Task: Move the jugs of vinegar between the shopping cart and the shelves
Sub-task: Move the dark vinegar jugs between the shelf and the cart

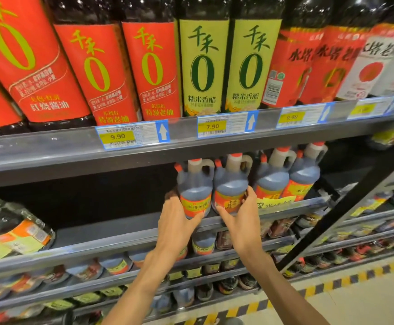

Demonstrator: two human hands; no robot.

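Four jugs of vinegar stand in a row on the middle shelf (285, 208), just under the 7.90 price tag (212, 127). The left hand (177, 216) has its grip around the leftmost jug (195, 188); the right hand (243, 213) has its grip around the second jug (231, 184), thumb and fingers curled about its label. Both jugs seem to rest on the shelf beside the two others (287, 174). No shopping cart is in view, so whether they are arriving or leaving cannot be told, and how many remain is unknown
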